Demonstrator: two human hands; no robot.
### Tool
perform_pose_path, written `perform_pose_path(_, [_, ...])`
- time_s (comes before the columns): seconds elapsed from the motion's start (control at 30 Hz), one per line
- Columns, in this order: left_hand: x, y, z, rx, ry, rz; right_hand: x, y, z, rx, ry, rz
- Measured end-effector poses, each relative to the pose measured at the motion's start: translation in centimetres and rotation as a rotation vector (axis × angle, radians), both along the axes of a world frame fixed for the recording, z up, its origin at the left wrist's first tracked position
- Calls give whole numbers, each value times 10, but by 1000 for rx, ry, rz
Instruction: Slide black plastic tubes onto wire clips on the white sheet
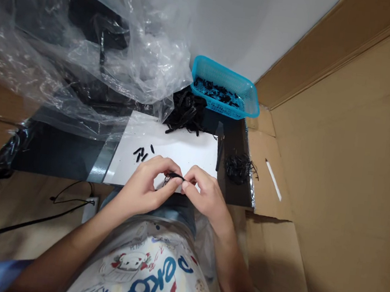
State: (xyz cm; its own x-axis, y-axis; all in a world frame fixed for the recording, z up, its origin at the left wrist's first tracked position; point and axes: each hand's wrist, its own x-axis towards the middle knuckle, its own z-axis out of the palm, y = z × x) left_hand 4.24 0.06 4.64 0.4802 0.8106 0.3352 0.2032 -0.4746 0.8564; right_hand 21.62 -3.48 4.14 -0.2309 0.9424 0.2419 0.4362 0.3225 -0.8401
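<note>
My left hand [149,185] and my right hand [203,195] meet over the near edge of a white sheet [180,151]. Both pinch one small black part [176,176] between their fingertips; a thin black loop hangs just under it. Several short black pieces [142,153] lie on the sheet just beyond my left hand. A heap of black strips [187,111] sits at the sheet's far edge. Behind it a blue plastic basket [249,93] holds more small black parts.
A big crumpled clear plastic bag [87,38] covers the left of the dark table [55,152]. A tangle of thin black offcuts [238,167] lies right of the sheet. Brown cardboard walls [349,160] rise on the right. Cables [29,220] run across the floor at left.
</note>
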Motion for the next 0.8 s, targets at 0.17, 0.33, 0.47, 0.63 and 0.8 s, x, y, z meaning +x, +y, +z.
perform_pose_path(0.17, [-3,0,-2,-20,9,23,-9,3,-3,78,-37,-57])
perform_pose_path(0.33, [-4,8,-12,-352,-155,-74,-12,5,-6,70,-63,-58])
perform_pose_path(0.47, [-3,9,-19,-793,-404,-218,-7,4,-7,-42,35,35])
perform_pose_path(0.63, [-2,3,-23,-1134,-546,-351,-3,0,-7,-186,162,122])
perform_pose_path(0.8, [-1,0,-27,-1338,-596,-402,-3,-2,-11,-274,253,141])
